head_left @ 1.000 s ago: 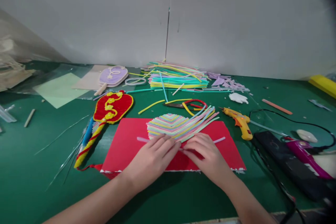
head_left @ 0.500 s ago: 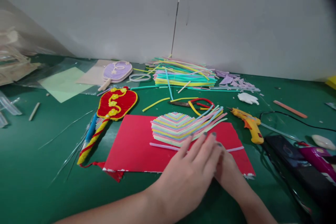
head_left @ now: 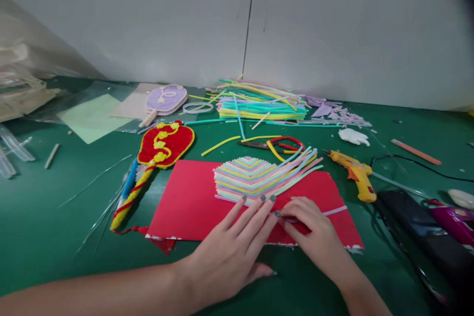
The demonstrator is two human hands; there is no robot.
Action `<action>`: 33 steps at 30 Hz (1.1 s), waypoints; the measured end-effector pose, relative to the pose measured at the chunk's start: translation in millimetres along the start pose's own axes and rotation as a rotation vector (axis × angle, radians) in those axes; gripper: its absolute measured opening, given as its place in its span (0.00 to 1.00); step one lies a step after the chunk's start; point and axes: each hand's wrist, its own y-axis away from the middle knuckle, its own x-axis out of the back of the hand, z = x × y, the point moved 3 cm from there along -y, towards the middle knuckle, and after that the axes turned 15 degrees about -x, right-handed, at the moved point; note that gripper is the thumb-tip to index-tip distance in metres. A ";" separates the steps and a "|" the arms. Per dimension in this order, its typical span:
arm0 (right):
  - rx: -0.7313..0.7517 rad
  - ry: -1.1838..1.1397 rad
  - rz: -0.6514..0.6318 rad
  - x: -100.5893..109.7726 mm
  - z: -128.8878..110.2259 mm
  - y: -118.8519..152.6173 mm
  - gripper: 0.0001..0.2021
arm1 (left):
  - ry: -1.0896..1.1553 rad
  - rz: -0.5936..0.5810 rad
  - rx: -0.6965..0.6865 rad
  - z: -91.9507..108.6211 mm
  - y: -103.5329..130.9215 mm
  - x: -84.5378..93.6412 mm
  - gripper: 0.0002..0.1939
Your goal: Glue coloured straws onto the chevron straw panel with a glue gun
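On the red board (head_left: 188,200) lies a leaf-like panel of pastel pipe cleaners (head_left: 248,177) set in V-shaped rows, loose ends fanning to the right. My left hand (head_left: 240,242) lies flat with its fingers stretched, fingertips on the panel's lower edge. Along that edge runs a lilac pipe cleaner (head_left: 335,211), its right end showing past my right hand (head_left: 309,229). The thumb and fingers of that hand are pinched together, apparently on this pipe cleaner, just beside my left fingertips. My fingers hide its middle stretch.
Behind the board lie red-handled scissors (head_left: 285,145) and a pile of pipe cleaners (head_left: 261,106). A yellow glue gun (head_left: 353,173) and a black case (head_left: 411,227) are at right. At left rest a red-and-yellow fan (head_left: 166,145) and a lilac fan (head_left: 166,98).
The lilac pipe cleaner's left part has moved up against the panel's lower edge. My left hand has shifted left and flattened; my right hand has come out from behind it, pinching.
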 end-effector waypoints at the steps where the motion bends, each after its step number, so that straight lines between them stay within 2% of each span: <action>1: -0.010 0.010 -0.017 1.0 -1.0 0.5 0.04 | 0.003 -0.016 0.022 4.2 5.4 -3.0 0.33; 7: 0.020 0.017 0.003 4.1 -1.6 4.5 0.03 | 0.050 -0.057 0.122 18.8 20.2 -13.6 0.39; 12: 0.019 0.010 0.007 4.6 -0.1 5.0 0.04 | 0.129 -0.119 0.206 16.4 20.7 -15.7 0.41; 18: 0.000 0.005 -0.003 5.5 3.1 6.8 0.04 | 0.174 -0.146 0.218 12.0 18.2 -15.0 0.42; 28: -0.030 0.027 0.031 5.2 1.1 5.1 0.04 | 0.132 -0.092 0.210 11.2 20.3 -17.2 0.42; 33: -0.038 0.008 0.017 6.9 1.6 4.4 0.04 | 0.009 -0.043 0.280 12.4 22.8 -14.7 0.43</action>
